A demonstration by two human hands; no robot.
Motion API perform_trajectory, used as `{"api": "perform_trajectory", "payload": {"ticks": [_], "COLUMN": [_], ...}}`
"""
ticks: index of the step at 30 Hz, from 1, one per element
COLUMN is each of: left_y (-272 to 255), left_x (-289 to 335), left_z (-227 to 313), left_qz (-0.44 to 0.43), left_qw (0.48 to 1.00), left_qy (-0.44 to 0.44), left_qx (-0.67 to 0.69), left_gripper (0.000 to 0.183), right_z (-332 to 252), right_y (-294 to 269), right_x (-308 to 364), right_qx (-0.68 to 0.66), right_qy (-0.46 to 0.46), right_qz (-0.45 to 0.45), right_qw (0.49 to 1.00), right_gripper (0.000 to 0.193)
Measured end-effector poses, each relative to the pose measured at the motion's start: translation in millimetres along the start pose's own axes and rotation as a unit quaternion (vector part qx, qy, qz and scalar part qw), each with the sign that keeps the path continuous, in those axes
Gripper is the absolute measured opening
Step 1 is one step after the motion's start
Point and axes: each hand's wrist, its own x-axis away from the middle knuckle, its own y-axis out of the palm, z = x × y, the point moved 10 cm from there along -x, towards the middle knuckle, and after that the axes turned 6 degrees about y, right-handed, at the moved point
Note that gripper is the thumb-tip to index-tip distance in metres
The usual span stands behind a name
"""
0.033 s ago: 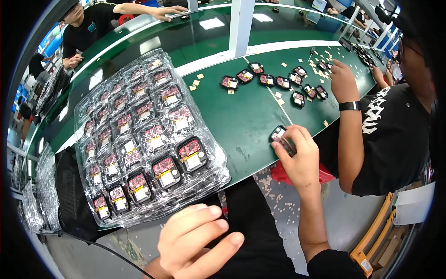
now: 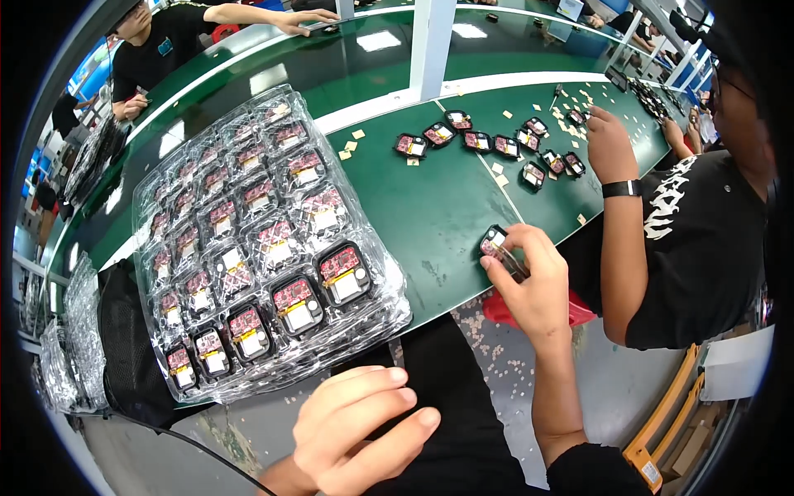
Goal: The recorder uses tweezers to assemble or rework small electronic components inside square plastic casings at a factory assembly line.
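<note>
My right hand [image 2: 533,277] pinches a small black device housing [image 2: 493,239] between thumb and fingers, at the front edge of the green table. A bit of red circuit board shows inside it; my fingers hide the rest. Held low before my lap, my left hand [image 2: 356,434] has loosely curled, slightly parted fingers and nothing visible in them. Left of centre lies a stack of clear plastic trays [image 2: 395,285]. Its pockets hold several black housings [image 2: 298,306] with red boards, white blocks and yellow strips.
More open housings [image 2: 477,141] lie on the green table [image 2: 430,215] among small beige squares [image 2: 351,145]. A co-worker's arm [image 2: 620,223] reaches in at right. Another person [image 2: 165,50] sits across the table. A white post [image 2: 432,50] rises behind, and bits litter the floor.
My left hand has shifted slightly to the right. The housing in my right hand has moved marginally left, still pinched.
</note>
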Motion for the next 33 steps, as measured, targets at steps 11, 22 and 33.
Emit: {"api": "perform_trajectory", "payload": {"ticks": [11, 22, 33], "left_y": [100, 67, 65], "left_x": [116, 112, 113], "left_z": [-62, -65, -63], "left_qz": [0.073, 0.152, 0.15], "left_qw": [0.596, 0.685, 0.685], "left_qy": [-0.447, -0.376, -0.375], "left_qx": [0.663, 0.605, 0.606], "left_gripper": [0.059, 0.062, 0.06], "right_z": [-80, -79, -88], "right_y": [23, 14, 7], "right_x": [76, 79, 85], "right_qx": [-0.358, -0.242, -0.167], "right_qy": [-0.143, -0.122, -0.169], "right_qz": [-0.306, -0.227, -0.124], "right_qw": [0.87, 0.936, 0.963], "right_gripper": [0.055, 0.037, 0.033]}}
